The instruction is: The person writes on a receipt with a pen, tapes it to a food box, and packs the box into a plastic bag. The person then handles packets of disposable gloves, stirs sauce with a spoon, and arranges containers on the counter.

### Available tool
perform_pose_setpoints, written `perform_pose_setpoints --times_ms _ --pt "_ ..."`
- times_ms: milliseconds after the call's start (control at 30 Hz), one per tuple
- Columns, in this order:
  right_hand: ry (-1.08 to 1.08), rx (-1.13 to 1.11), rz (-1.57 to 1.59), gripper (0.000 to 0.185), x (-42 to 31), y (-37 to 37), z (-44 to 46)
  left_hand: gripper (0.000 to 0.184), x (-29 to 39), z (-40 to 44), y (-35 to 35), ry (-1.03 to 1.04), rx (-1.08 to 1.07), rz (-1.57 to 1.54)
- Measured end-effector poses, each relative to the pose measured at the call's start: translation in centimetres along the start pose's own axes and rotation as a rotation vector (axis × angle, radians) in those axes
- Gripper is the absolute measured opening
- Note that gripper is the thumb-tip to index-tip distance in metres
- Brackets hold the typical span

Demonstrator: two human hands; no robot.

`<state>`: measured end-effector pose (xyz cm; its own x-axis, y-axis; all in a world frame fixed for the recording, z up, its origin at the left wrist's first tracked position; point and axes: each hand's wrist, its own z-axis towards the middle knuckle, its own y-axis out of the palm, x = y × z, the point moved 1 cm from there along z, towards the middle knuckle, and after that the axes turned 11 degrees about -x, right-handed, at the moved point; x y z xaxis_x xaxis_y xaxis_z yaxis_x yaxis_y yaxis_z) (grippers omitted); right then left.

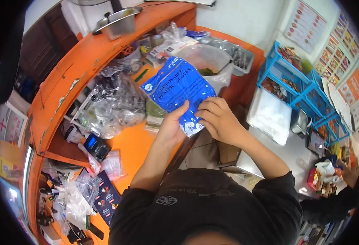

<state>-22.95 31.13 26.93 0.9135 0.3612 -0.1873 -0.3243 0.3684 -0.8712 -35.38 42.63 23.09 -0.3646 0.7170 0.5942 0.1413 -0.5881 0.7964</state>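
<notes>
The blue bag of gloves is up in front of the person, in both hands, tilted over the orange table. The left hand pinches its low edge, thumb flat on the front; its other fingers are hidden behind. The right hand has its fingers bent against the front, by the low right side. I can't tell if its thumb squeezes from behind.

The bag looks soft and thin, so I think a light hold is best: one hand keeps it steady while the other feels along the edge. A hard tug might rip it. It is shiny, with dark words and a white wave at the bottom.

Left of the bag sits a big, crinkly heap of clear plastic. Just behind the bag is a smooth, cloudy tub. To the bag's right is a flat, floppy white stack, on a shiny metal table. Past that is a blue rack with thin bars. Far behind the bag, to the left, a round metal pan sits on the chipped orange shelf.
</notes>
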Motion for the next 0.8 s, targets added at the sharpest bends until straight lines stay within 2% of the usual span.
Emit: perform_pose_setpoints --times_ms 67,200,333,367,467,500,600,633,733,800 --pt "0.020 0.016 0.015 0.020 0.5 -1.0 -2.5 0.037 -2.2 1.2 0.9 -0.068 0.009 0.048" --pt "0.079 0.059 -0.004 0.017 1.8 -3.2 -8.5 0.038 -6.7 3.7 4.4 -0.180 -0.081 -0.113" --pt "0.154 0.062 -0.005 0.017 1.3 -7.3 -15.0 0.039 -12.2 6.6 8.3 -0.209 -0.046 -0.076" --pt "0.210 -0.011 0.081 0.019 1.5 -8.1 -17.1 0.038 -13.7 7.3 8.8 -0.173 -0.050 -0.063" --pt "0.276 0.168 0.129 0.022 2.2 -10.0 -22.6 0.038 -16.3 8.7 12.5 -0.208 -0.068 -0.094" --pt "0.351 0.247 0.024 0.023 2.0 -11.1 -23.8 0.038 -17.4 9.1 13.2 -0.226 -0.136 -0.027" --pt "0.400 0.308 -0.216 0.024 2.1 -13.9 -24.9 0.039 -21.3 9.7 16.2 -0.275 -0.150 0.043" --pt "0.355 0.229 -0.188 0.023 3.0 -13.4 -26.3 0.039 -22.8 10.1 16.4 -0.303 -0.137 0.024" --pt "0.355 0.227 -0.045 0.020 4.6 -13.1 -29.7 0.038 -25.6 10.9 17.0 -0.351 -0.197 -0.085" --pt "0.389 0.218 -0.023 0.019 4.8 -13.3 -30.7 0.036 -26.9 11.2 17.3 -0.345 -0.156 -0.007"
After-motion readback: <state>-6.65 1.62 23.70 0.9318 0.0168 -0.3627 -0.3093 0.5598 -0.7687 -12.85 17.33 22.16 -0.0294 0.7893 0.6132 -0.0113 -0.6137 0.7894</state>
